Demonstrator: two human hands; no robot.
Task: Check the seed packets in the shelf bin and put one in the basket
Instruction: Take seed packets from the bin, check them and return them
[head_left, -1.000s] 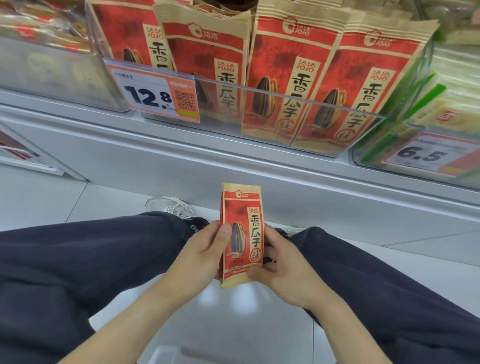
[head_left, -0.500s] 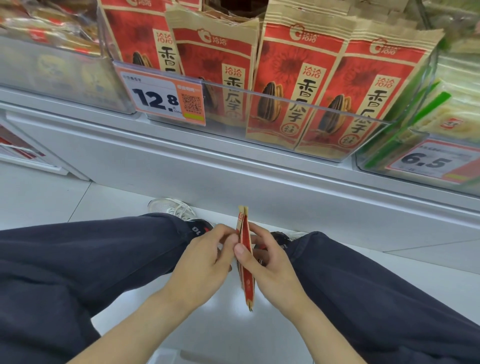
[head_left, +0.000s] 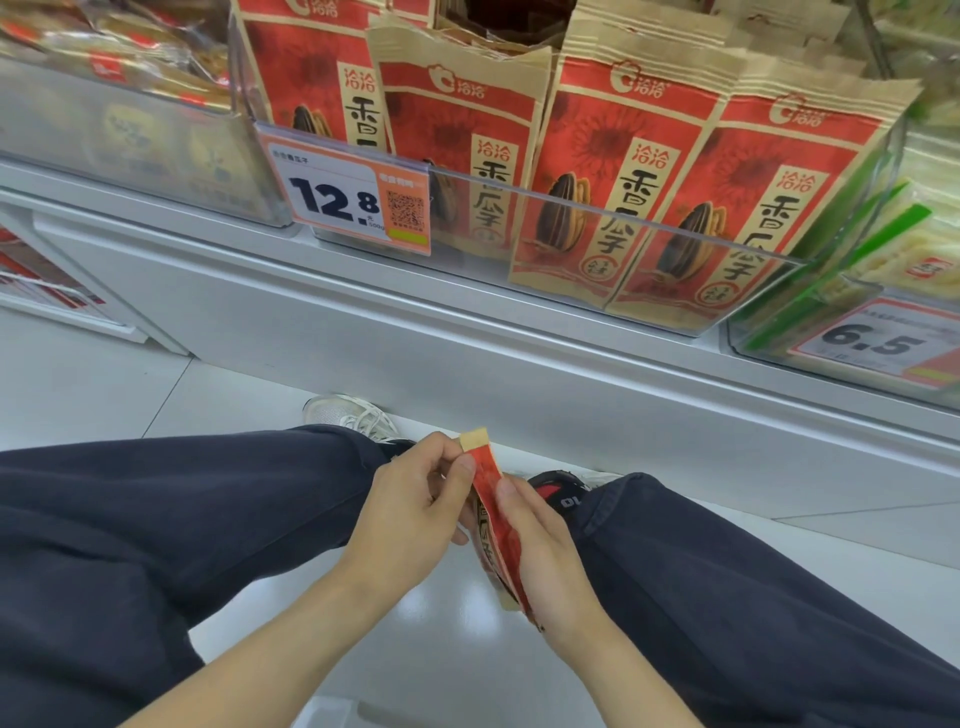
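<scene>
- Floor (head_left: 93, 374): pale glossy tiles w/ thin grout lines, ceiling light reflected betw my knees.
- Shelf unit (head_left: 467, 353): long grey-white front panel running across, dropping to the right.
- My legs in dark trousers (head_left: 156, 545), bent, one each side of the hands; white sneaker (head_left: 348, 415) by the shelf base.
- Shelf bin (head_left: 597, 208): clear plastic front, red/tan seed packets (head_left: 634, 171) upright inside, several rows.
- Neighbour bins L and R, contents blurred.
- Price tag (head_left: 353, 202) "12.8" on bin front; "6.5" tag (head_left: 878, 348) far right.
- Seed packet in hand (head_left: 491, 478): low betw knees, well below the bin, turned nearly edge-on, tan top strip up.
- Left hand (head_left: 415, 514) pinches the upper edge, thumb + fingers; right hand (head_left: 550, 551) grips the lower part, thumb on red face.
- Pale rim at bottom edge (head_left: 332, 714), can't tell what it is.
</scene>
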